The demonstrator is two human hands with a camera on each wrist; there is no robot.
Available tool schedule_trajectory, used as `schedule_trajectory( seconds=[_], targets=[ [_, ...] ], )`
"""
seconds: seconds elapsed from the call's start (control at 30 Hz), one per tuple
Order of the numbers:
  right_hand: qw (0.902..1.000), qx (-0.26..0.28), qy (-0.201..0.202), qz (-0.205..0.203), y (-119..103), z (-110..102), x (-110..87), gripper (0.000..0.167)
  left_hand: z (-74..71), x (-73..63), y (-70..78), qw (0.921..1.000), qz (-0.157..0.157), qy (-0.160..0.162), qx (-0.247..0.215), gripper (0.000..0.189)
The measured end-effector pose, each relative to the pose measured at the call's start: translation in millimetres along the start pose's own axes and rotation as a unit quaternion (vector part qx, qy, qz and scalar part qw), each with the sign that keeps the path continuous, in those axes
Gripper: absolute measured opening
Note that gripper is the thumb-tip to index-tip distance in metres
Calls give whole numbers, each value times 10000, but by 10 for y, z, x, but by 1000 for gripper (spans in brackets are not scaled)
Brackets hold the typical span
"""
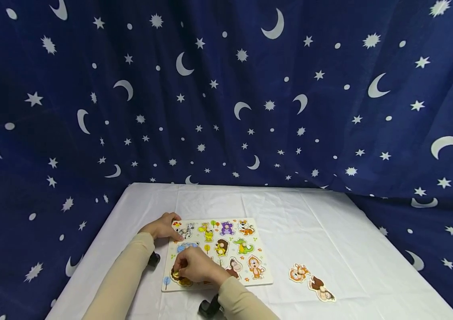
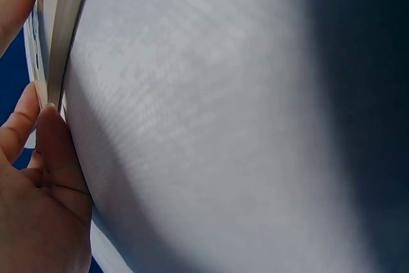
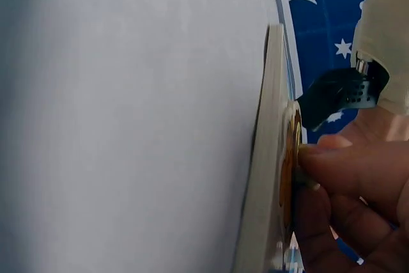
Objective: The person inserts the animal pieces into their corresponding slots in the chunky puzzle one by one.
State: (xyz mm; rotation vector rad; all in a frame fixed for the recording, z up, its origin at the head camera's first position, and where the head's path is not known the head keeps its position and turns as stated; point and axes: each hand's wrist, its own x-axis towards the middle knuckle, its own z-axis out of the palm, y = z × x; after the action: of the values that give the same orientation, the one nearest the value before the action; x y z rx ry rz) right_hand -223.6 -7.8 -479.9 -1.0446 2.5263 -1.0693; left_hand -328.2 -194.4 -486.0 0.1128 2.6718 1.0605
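A wooden animal puzzle board (image 1: 232, 250) lies on the table. My left hand (image 1: 165, 227) holds its far left corner, the thumb on the top face near the zebra piece (image 1: 186, 230) and fingers at the edge. My right hand (image 1: 198, 265) pinches the lion puzzle piece (image 1: 181, 279) at the near left of the board. The right wrist view shows the lion piece (image 3: 291, 164) edge-on against the board's face (image 3: 263, 151), thumb and fingers at its front. Whether it is fully seated cannot be told. My right hand hides part of the board's near row.
Two loose pieces, an orange-and-cream monkey (image 1: 299, 273) and a brown monkey (image 1: 321, 289), lie right of the board. A white cloth (image 1: 302, 222) covers the table. Behind it hangs a dark blue curtain (image 1: 218, 80) with moons and stars.
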Motion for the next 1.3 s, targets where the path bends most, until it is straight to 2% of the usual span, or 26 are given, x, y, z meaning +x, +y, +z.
schedule_trajectory(
  seconds=[0.17,0.27,0.4,0.9,1.07,1.3],
  targets=[
    [9995,-272,175,16,-21,-32,-17,17,-22,35,44,10000,37,12,38,70],
    [9984,-537,169,-11,-27,-42,-20,17,-25,44,56,10000,50,12,59,70],
    [9980,-618,109,12,-24,-38,-28,16,-21,26,55,10000,54,23,81,69],
    [9992,50,210,342,-28,-27,-178,11,24,-32,-8,9999,44,51,-83,68],
    [9989,203,318,294,-13,-89,-251,14,33,-19,-14,9999,-9,71,-89,69],
    [9953,661,400,576,57,-234,-427,18,37,-18,-25,9998,2,101,-192,67]
  ],
)
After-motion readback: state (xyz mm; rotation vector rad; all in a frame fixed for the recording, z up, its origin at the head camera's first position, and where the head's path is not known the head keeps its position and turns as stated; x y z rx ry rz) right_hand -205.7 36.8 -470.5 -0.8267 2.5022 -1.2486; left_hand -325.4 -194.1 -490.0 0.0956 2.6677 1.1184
